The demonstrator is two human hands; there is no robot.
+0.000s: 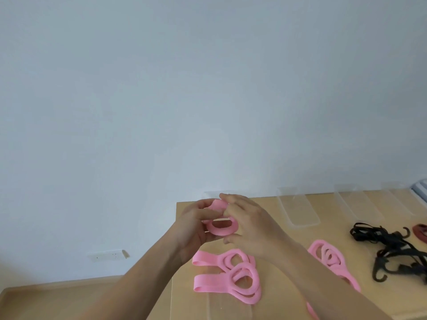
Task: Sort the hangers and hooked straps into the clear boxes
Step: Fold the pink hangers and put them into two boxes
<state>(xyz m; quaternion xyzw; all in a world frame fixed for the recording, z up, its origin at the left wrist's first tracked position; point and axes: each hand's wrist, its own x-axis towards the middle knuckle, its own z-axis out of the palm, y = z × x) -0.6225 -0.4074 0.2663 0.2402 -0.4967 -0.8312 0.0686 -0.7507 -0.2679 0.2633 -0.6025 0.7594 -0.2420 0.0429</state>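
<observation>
A pale wall [161,88] fills most of the view. Below it, toward five o'clock, a light wooden table [332,229] runs off the right edge.

Three long clear boxes [298,211] [355,204] [402,199] lie side by side along the table's far edge, at two to three o'clock from the hands.

At four o'clock from the hands a tangle of black hooked straps [390,248] lies on the table. Just beyond it, cut by the frame, is a dark red piece [421,232], perhaps another hanger.

Two heaps of pink hangers rest on the table. One [231,278] is at six o'clock, under the forearms. The other [328,257] is at four o'clock, partly behind the right arm.

The left hand [194,227] curls its fingers round a pink hanger [221,226] held above the table's left corner. The right hand [249,227] grips the same hanger, with bent fingers on its upper part and the thumb at its lower rim.

A white socket plate [107,255] sits on the wall at eight o'clock.
</observation>
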